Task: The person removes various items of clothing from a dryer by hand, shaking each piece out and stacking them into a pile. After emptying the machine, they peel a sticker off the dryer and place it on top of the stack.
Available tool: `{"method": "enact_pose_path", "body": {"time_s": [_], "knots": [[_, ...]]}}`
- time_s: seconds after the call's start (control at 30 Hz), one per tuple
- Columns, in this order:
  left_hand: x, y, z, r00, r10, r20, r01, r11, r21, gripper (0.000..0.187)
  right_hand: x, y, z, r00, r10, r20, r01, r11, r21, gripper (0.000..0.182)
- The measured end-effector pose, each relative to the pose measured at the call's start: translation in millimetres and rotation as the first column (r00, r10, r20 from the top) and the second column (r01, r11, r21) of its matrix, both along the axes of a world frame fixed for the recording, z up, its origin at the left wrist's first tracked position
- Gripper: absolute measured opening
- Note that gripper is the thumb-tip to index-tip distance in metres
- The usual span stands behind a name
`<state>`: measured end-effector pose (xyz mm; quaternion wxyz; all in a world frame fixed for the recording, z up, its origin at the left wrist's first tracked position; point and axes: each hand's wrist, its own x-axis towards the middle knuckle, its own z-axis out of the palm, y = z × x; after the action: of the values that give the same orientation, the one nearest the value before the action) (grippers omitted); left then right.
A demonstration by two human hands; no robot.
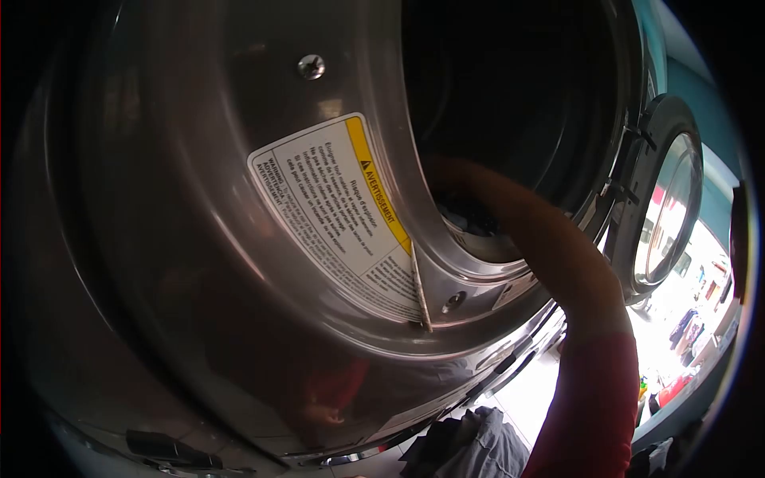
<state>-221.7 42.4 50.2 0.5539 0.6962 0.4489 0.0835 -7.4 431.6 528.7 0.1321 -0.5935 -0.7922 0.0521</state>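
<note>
My right arm, in a red sleeve, reaches from the lower right through the round opening of a grey clothes dryer (263,263). Inside the dark drum (510,88), my right hand (450,174) is in deep shadow near the lower left of the opening, and its fingers are hidden. Just below the wrist, dark clothing (470,215) lies at the bottom of the drum. Grey cloth (474,446) is bunched below the machine, at the bottom of the view. My left hand is out of sight.
The round dryer door (669,191) stands swung wide at the right. A white and yellow warning label (343,215) is stuck beside the opening, with a thin pale strip (421,287) at its edge. Bright floor and scattered items show at the far right.
</note>
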Motion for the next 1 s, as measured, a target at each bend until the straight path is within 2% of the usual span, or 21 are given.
{"method": "enact_pose_path", "body": {"time_s": [0.07, 0.1, 0.13, 0.17, 0.23, 0.27, 0.3, 0.37, 0.43, 0.47, 0.5, 0.57, 0.63, 0.67, 0.7, 0.77, 0.8, 0.83, 0.9, 0.97, 1.0], "knots": [[-1, -1, 0, 1.0, 0.002, -0.001, -0.002, 1.0, 0.006, 0.034, 8, 21, 10, 0.993, 0.024, -0.114, -0.033, 0.997, -0.074, 0.069], [-2, -2, -1, 1.0, 0.002, -0.002, -0.002, 1.0, 0.008, 0.035, 8, 16, 24, 0.972, 0.11, 0.205, -0.143, 0.978, 0.152, 0.059], [-1, -3, 0, 1.0, -0.005, -0.009, 0.006, 1.0, 0.01, 0.035, 15, -2, 37, 0.898, 0.205, 0.389, -0.334, 0.894, 0.298, 0.051], [0, -2, 3, 1.0, -0.021, -0.014, 0.021, 1.0, 0.014, 0.036, 23, -20, 50, 0.796, 0.208, 0.568, -0.506, 0.744, 0.437, 0.043], [2, 0, 11, 0.995, -0.068, -0.069, 0.069, 0.998, 0.004, 0.038, 23, -84, 85, 0.951, 0.269, 0.155, -0.306, 0.722, 0.621, 0.035], [2, 0, 9, 0.996, -0.077, -0.039, 0.077, 0.997, -0.001, 0.037, 16, -111, 98, 0.922, 0.138, -0.361, 0.069, 0.859, 0.507, 0.034], [5, 1, 8, 0.996, -0.085, -0.005, 0.085, 0.996, -0.004, 0.037, 20, -132, 112, 0.813, 0.09, -0.575, 0.196, 0.888, 0.416, 0.038], [17, 6, 23, 0.984, -0.173, 0.03, 0.173, 0.985, -0.003, 0.035, 41, -153, 119, 0.752, 0.175, -0.635, 0.15, 0.893, 0.424, 0.045], [37, 12, 18, 0.924, -0.35, 0.154, 0.361, 0.931, -0.055, 0.027, 46, -162, 91, 0.801, 0.144, -0.581, 0.161, 0.883, 0.441, 0.052], [51, 17, 23, 0.864, -0.446, 0.232, 0.479, 0.87, -0.113, 0.035, 38, -173, 69, 0.837, 0.207, -0.507, 0.025, 0.91, 0.414, 0.057], [66, 22, 32, 0.794, -0.523, 0.31, 0.586, 0.794, -0.162, 0.045, 34, -173, 52, 0.823, 0.218, -0.525, -0.019, 0.934, 0.358, 0.057], [94, 31, 33, 0.735, -0.595, 0.327, 0.647, 0.759, -0.072, 0.041, 42, -176, 59, 0.794, 0.198, -0.576, -0.032, 0.958, 0.286, 0.056], [113, 34, 56, 0.739, -0.595, 0.316, 0.621, 0.783, 0.021, 0.041, 56, -199, 94, 0.778, 0.172, -0.604, 0.091, 0.921, 0.378, 0.054], [117, 33, 86, 0.75, -0.588, 0.301, 0.602, 0.796, 0.056, 0.04, 66, -213, 114, 0.786, 0.207, -0.582, 0.116, 0.876, 0.467, 0.043], [123, 31, 90, 0.728, -0.554, 0.404, 0.596, 0.803, 0.026, 0.039, 75, -232, 131, 0.795, 0.24, -0.557, 0.141, 0.821, 0.553, 0.032], [132, 26, 101, 0.667, -0.487, 0.563, 0.622, 0.781, -0.061, 0.039, 78, -298, 156, 0.641, 0.253, -0.725, 0.23, 0.837, 0.496, 0.028], [134, 24, 112, 0.616, -0.44, 0.653, 0.644, 0.759, -0.097, 0.039, 94, -324, 165, 0.641, 0.241, -0.728, 0.241, 0.838, 0.49, 0.028], [139, 23, 118, 0.553, -0.421, 0.719, 0.668, 0.74, -0.08, 0.043, 119, -351, 173, 0.66, 0.273, -0.7, 0.264, 0.788, 0.556, 0.026], [151, 21, 141, 0.532, -0.372, 0.761, 0.635, 0.769, -0.068, 0.05, 157, -396, 178, 0.698, 0.316, -0.643, 0.31, 0.677, 0.668, 0.022], [167, 21, 169, 0.482, -0.332, 0.811, 0.548, 0.837, 0.017, 0.063, 170, -440, 155, 0.604, 0.458, -0.652, 0.289, 0.637, 0.715, 0.021], [175, 21, 189, 0.499, -0.266, 0.825, 0.534, 0.844, -0.051, 0.074, 190, -466, 153, 0.516, 0.432, -0.74, 0.275, 0.734, 0.621, 0.021]]}}
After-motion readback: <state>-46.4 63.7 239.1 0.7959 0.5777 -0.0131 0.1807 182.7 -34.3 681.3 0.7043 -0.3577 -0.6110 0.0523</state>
